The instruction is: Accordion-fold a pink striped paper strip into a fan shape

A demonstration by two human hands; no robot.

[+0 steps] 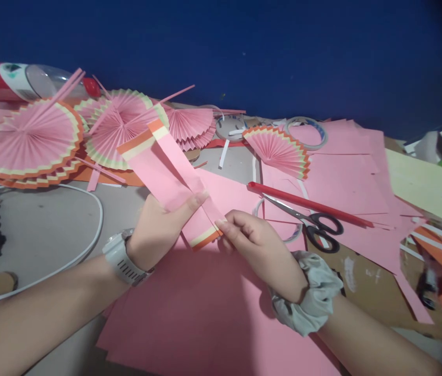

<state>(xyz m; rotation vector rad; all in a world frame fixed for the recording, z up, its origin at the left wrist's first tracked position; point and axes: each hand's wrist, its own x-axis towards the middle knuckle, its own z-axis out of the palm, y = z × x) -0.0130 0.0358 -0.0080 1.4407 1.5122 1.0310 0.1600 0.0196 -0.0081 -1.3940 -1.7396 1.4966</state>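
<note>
A long pink paper strip [166,167] with cream and orange bands at both ends is held up over the table, partly folded along its length. My left hand [162,227], with a white watch on the wrist, grips the strip near its lower part, thumb on top. My right hand [254,243], a grey scrunchie on the wrist, pinches the strip's near end at the orange band. Under both hands lies a large pink paper sheet [205,313].
Finished pink pleated paper fans [28,141] lie at the back left, another fan [279,149] at the back centre. Scissors [314,222], a red stick [307,203], tape rolls [309,130], a lying bottle [17,81], a white cable [87,245] and more pink sheets [349,177] surround them.
</note>
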